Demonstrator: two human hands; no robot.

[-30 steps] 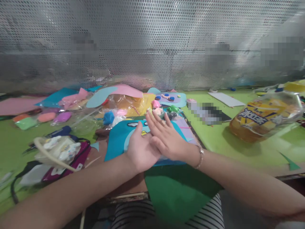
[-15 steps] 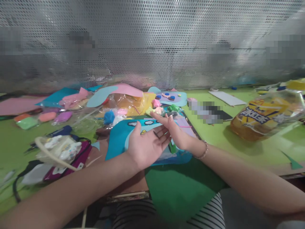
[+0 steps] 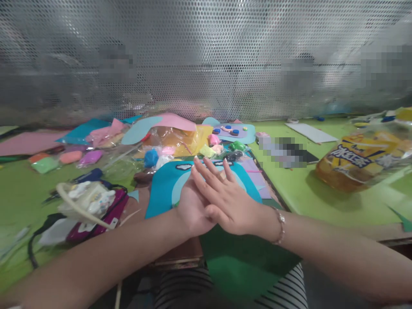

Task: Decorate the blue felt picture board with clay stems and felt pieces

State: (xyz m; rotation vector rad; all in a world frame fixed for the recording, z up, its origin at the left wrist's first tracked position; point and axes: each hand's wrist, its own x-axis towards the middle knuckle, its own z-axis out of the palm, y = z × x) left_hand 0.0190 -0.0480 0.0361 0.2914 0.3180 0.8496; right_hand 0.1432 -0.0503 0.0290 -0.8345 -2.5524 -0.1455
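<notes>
My right hand lies flat across the upturned palm of my left hand, its fingers stretched out and slightly apart. Most of my left fingers are hidden beneath it; the visible part of that hand is flat. Whatever is between the palms is out of sight. Both hands are over a blue sheet with a lighter blue shape and black-outlined white clouds. Under my wrists a dark green sheet hangs over the table edge onto my lap.
Behind the sheet lie a blue clay lump, a green one and a decorated card. A tilted drink bottle is at right. A purple pouch sits left. A perforated metal screen stands behind the table.
My right hand has turned and slid down flat over my left palm. A small dark strip visible on my left fingers before is now covered.
</notes>
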